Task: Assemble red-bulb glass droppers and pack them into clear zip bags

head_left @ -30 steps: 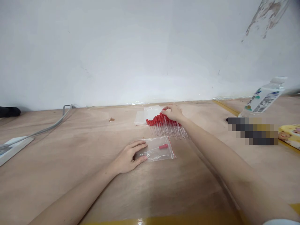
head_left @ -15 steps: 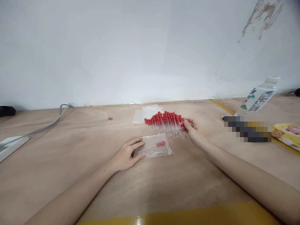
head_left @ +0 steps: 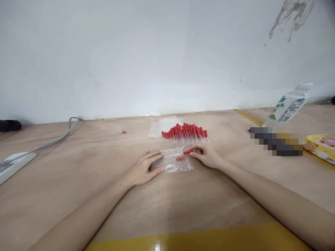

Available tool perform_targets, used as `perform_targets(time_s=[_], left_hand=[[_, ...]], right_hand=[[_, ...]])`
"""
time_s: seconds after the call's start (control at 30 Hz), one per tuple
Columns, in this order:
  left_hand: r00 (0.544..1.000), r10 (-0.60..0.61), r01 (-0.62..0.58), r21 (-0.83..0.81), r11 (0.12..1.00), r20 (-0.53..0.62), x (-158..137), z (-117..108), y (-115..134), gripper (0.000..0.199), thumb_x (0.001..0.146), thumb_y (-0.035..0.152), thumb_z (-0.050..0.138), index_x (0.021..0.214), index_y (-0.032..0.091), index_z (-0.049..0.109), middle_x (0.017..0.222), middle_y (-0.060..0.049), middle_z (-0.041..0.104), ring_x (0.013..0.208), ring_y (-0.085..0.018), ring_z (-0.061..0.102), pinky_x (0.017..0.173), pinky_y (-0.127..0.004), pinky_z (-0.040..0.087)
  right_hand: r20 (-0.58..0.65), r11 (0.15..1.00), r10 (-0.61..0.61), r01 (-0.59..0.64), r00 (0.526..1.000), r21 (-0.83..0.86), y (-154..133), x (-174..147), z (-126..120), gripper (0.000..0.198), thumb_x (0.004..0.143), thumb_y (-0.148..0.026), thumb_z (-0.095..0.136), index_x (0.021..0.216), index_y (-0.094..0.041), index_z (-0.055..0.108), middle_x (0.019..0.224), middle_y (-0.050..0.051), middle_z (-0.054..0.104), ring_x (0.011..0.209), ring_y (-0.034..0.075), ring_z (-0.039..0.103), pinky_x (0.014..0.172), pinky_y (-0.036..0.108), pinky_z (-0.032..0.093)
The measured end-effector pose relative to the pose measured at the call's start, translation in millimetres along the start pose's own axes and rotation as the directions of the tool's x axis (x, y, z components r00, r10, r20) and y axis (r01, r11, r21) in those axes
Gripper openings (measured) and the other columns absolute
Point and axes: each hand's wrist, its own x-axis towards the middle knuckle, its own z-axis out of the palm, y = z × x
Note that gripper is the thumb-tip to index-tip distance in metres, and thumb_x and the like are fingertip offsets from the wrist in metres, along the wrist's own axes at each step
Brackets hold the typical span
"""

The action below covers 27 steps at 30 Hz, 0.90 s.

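A clear zip bag [head_left: 170, 166] lies flat on the table with one red-bulbed glass dropper [head_left: 179, 158] inside. My left hand [head_left: 144, 168] rests on the bag's left end, its fingers spread and lying flat. My right hand [head_left: 205, 156] is closed in a pinch on the red bulb of a second dropper [head_left: 187, 152], at the bag's right-hand opening. Its glass tube points left into the bag and is hard to see against the plastic. Just behind lies a row of several droppers [head_left: 192, 129] with red bulbs away from me.
White flat bags [head_left: 155, 129] are stacked behind the droppers, near the wall. At the right stand a clear bottle [head_left: 289, 106] and a yellow packet [head_left: 320, 148], beside a blurred-out dark object [head_left: 277, 141]. A grey cable [head_left: 54, 140] runs to a white power strip [head_left: 18, 167] at the left.
My right hand has moved left and nearer from the row, bringing a dropper to the bag's opening. My left hand has stayed on the bag.
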Motion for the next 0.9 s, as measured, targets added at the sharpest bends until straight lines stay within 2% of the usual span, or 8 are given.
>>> perform_targets(time_s=[0.07, 0.17, 0.33, 0.43, 0.6, 0.67, 0.73, 0.9], left_hand=[[1.0, 0.006, -0.006, -0.006, 1.0, -0.005, 0, 0, 0, 0.049, 0.083, 0.045, 0.048, 0.127, 0.023, 0.046, 0.132, -0.009, 0.046, 0.123, -0.024, 0.04, 0.105, -0.048, 0.025], [1.0, 0.005, -0.005, -0.004, 1.0, -0.006, -1, 0, 1, 0.048, 0.084, 0.044, 0.048, 0.127, 0.023, 0.046, 0.133, -0.009, 0.046, 0.124, -0.023, 0.039, 0.105, -0.047, 0.027], [1.0, -0.004, 0.004, 0.007, 1.0, 0.0, 0, 0, 3, 0.05, 0.083, 0.046, 0.048, 0.127, 0.022, 0.046, 0.132, -0.009, 0.047, 0.124, -0.023, 0.039, 0.106, -0.045, 0.025], [1.0, 0.006, -0.006, 0.004, 1.0, 0.007, 0, 0, 3, 0.048, 0.084, 0.046, 0.048, 0.126, 0.023, 0.048, 0.132, -0.008, 0.047, 0.124, -0.023, 0.039, 0.106, -0.046, 0.025], [1.0, 0.013, -0.013, 0.009, 1.0, 0.0, 1, 0, 3, 0.046, 0.084, 0.045, 0.048, 0.123, 0.022, 0.05, 0.131, -0.01, 0.047, 0.123, -0.024, 0.041, 0.105, -0.047, 0.026], [1.0, 0.008, -0.008, 0.009, 1.0, 0.004, 1, 1, 2, 0.046, 0.084, 0.045, 0.047, 0.123, 0.022, 0.051, 0.131, -0.01, 0.047, 0.123, -0.024, 0.041, 0.105, -0.047, 0.026], [1.0, 0.006, -0.006, 0.009, 1.0, 0.021, 0, 1, 2, 0.047, 0.084, 0.045, 0.047, 0.124, 0.021, 0.05, 0.133, -0.01, 0.045, 0.124, -0.024, 0.039, 0.106, -0.046, 0.025], [0.997, 0.011, -0.012, 0.023, 1.0, 0.074, 0, 0, 1, 0.043, 0.09, 0.041, 0.037, 0.129, 0.025, 0.044, 0.138, -0.007, 0.039, 0.129, -0.022, 0.032, 0.107, -0.047, 0.021]], right_hand=[[-0.032, 0.991, -0.047, 0.043, 0.998, -0.123, 1, 2, 2, 0.015, 0.074, -0.028, 0.057, 0.084, -0.019, 0.065, 0.066, -0.001, 0.057, 0.055, 0.01, 0.048, 0.051, 0.024, 0.038], [-0.073, 0.971, -0.059, 0.04, 0.996, -0.235, 0, 3, 1, 0.012, 0.074, -0.021, 0.055, 0.08, -0.019, 0.065, 0.07, 0.001, 0.059, 0.06, 0.012, 0.05, 0.055, 0.024, 0.039], [-0.016, 0.948, -0.13, 0.119, 0.991, -0.295, -11, 0, -1, 0.013, 0.075, -0.021, 0.055, 0.082, -0.019, 0.066, 0.081, 0.003, 0.061, 0.063, 0.012, 0.052, 0.06, 0.026, 0.041], [0.012, 0.961, -0.115, 0.114, 0.993, -0.253, -18, 1, 6, 0.016, 0.076, -0.022, 0.054, 0.086, -0.019, 0.066, 0.084, 0.003, 0.064, 0.065, 0.012, 0.055, 0.062, 0.026, 0.042], [0.088, 1.0, 0.003, -0.003, 0.996, 0.001, -17, 6, 22, 0.019, 0.078, -0.026, 0.051, 0.086, -0.018, 0.066, 0.087, 0.003, 0.067, 0.072, 0.015, 0.061, 0.062, 0.026, 0.046], [0.058, 0.999, 0.037, -0.037, 0.998, 0.012, -16, 8, 22, 0.019, 0.078, -0.028, 0.051, 0.085, -0.018, 0.066, 0.085, 0.004, 0.068, 0.071, 0.016, 0.061, 0.061, 0.027, 0.047], [-0.018, 0.996, 0.036, -0.037, 0.999, -0.075, -17, 11, 16, 0.018, 0.077, -0.028, 0.051, 0.081, -0.018, 0.065, 0.079, 0.003, 0.068, 0.066, 0.015, 0.06, 0.059, 0.026, 0.046], [-0.232, 0.91, -0.16, 0.052, 0.959, -0.411, -22, 35, -6, 0.016, 0.077, -0.023, 0.05, 0.079, -0.019, 0.065, 0.075, 0.003, 0.065, 0.066, 0.015, 0.057, 0.063, 0.027, 0.042]])
